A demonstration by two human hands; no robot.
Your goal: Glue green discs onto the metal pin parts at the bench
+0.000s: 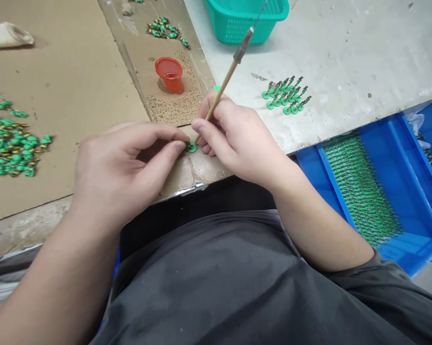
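Between the thumb and forefinger of my left hand (126,165) is a small green figure (191,146) with a round base, held near the table's front edge. My right hand (233,134) grips a wooden brush (225,79), its dark ferruled end pointing up and away and its lower end close to the green base. Whether that lower end touches the figure cannot be made out. Just beyond my hands stands a red cup (170,74) with liquid in it. Small green figures (288,95) stand in rows on the table to the right.
A pile of green and yellow pieces (13,141) lies on cardboard (65,86) at left. More pieces (163,28) lie behind the cup. A green basket (246,21) stands at the back; blue bins (410,191) sit below the table at right.
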